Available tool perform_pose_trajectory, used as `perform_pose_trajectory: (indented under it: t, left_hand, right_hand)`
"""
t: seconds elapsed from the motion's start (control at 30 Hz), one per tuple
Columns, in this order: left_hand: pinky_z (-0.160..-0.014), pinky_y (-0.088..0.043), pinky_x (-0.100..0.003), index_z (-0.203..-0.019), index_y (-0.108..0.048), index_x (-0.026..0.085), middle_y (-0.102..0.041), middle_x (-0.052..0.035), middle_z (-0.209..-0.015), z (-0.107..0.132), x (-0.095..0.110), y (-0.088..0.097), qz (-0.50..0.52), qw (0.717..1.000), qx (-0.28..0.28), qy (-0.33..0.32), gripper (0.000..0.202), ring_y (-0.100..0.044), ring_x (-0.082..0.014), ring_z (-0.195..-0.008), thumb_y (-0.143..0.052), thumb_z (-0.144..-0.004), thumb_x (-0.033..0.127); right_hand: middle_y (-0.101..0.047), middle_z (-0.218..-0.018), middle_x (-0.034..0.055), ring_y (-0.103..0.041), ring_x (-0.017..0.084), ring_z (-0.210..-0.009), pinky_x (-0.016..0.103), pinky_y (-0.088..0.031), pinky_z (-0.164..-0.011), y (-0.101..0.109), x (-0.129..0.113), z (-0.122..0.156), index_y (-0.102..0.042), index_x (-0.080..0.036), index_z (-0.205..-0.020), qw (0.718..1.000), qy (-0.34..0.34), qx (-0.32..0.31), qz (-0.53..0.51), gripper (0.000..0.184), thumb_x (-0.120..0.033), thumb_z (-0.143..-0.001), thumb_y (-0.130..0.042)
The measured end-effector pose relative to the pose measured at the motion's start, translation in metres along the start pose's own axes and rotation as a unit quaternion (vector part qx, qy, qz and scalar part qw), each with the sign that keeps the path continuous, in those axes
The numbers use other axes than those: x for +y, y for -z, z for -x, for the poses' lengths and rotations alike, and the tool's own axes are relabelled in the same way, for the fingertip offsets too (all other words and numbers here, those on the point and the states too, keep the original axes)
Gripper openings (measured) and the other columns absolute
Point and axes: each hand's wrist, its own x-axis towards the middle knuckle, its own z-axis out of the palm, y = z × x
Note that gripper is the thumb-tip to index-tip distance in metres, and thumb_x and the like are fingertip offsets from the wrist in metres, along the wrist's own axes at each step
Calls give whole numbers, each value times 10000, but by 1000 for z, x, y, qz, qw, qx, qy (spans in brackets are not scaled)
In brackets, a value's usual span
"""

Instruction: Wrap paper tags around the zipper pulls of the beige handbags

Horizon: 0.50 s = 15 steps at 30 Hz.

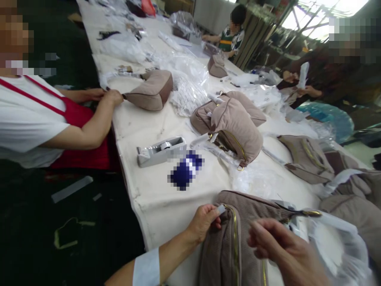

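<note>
A taupe ribbed fabric bag (248, 230) with gold zippers lies in front of me at the table's near edge. My left hand (205, 222) pinches a small whitish translucent strip (220, 209) at the upper end of the bag's long gold zipper (235, 238). Above the bag's middle, my right hand (279, 244) has its fingers curled together, slightly blurred; whether anything is between them is hidden. The bag's strap (342, 226), covered in white wrapping, curves out to the right.
On the white-covered table (160, 202) stand a grey tape dispenser (162, 151) and a blurred-out blue item (186, 170). More taupe bags (238, 127) and clear plastic (190, 75) lie beyond. At left, a person in a red apron (86, 127) handles another bag (151, 90); others work farther back.
</note>
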Motion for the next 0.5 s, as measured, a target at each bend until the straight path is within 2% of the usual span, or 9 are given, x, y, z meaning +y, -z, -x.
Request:
perform_pose_trajectory:
  t: [0.1,0.17,0.23,0.33,0.5]
  left_hand:
    - [-490,-345,-214,-623,-544,128,-557,18,-526,2,-1,-1,17,1000,-13,-12,364,-470,-77,-456,-732,-586,437]
    - [-496,-343,-207,-606,-530,131,-542,27,-523,5,-1,0,35,999,-20,-13,364,-457,-69,-473,-739,-573,428]
    - [-506,-363,-212,-619,-527,135,-550,27,-532,8,-1,2,49,998,-29,-3,369,-469,-77,-483,-743,-560,428]
    - [-518,-411,-247,-663,-548,131,-581,7,-550,14,-4,6,56,997,-45,22,377,-514,-109,-488,-739,-553,437]
    - [-504,-407,-238,-681,-556,128,-592,1,-553,23,-12,10,49,997,-53,41,354,-525,-109,-486,-720,-569,421]
  right_hand:
    - [-621,-595,26,-570,142,-531,219,-438,-464,-56,-3,-18,-630,-156,-715,992,-66,-82,-66,417,-556,-635,-719]
    - [-603,-563,14,-554,137,-504,221,-426,-462,-74,13,-28,-633,-153,-703,990,-85,-89,-62,429,-559,-607,-729]
    - [-617,-575,22,-562,146,-524,235,-437,-493,-74,34,-34,-657,-149,-708,992,-84,-87,-26,418,-550,-612,-723]
    - [-689,-703,65,-617,195,-648,267,-471,-584,-60,60,-33,-701,-157,-770,991,-85,-98,23,396,-532,-646,-701]
    - [-696,-703,64,-602,203,-645,271,-445,-577,-52,68,-24,-719,-174,-764,990,-80,-99,64,388,-544,-654,-672]
